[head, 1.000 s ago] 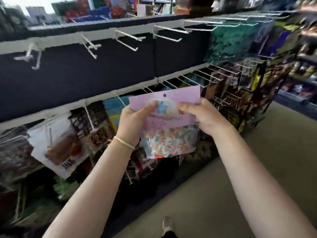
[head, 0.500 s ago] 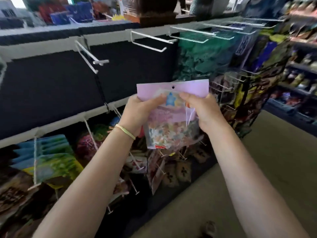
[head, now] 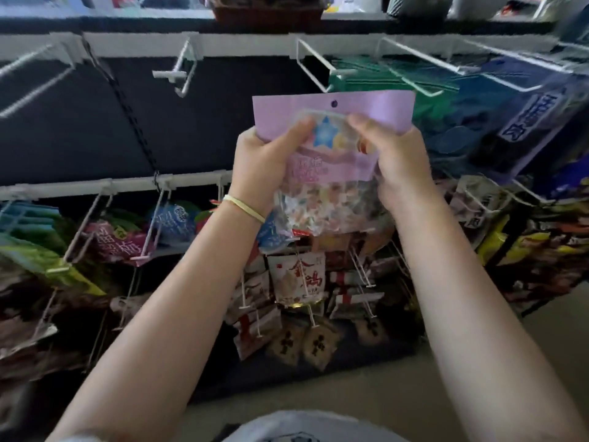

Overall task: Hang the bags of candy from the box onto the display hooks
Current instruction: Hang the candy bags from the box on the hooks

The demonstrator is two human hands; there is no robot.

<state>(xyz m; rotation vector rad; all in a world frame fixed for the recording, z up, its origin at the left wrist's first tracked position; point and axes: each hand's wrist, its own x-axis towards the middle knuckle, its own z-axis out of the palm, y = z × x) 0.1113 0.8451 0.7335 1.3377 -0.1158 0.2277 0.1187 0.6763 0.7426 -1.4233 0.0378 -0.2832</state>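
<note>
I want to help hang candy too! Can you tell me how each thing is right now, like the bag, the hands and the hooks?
Purple candy bag: held upright in the air, not on a hook yet.
Hang hole: free, nothing through it.
Left hand: grips the bag's left side.
Right hand: grips the bag's right side.
Top-row hook: bare, just above the bag.
Lower hooks: loaded with snack bags.

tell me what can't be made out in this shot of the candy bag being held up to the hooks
- Candy bag, head view: the left hand and right hand cover its sides, and its printed text is blurred.
- The box named in the task: outside the frame.
- Empty hook above the bag: its tip passes behind the bag's top edge.
- Lower-left packets: dark and blurred.
</note>
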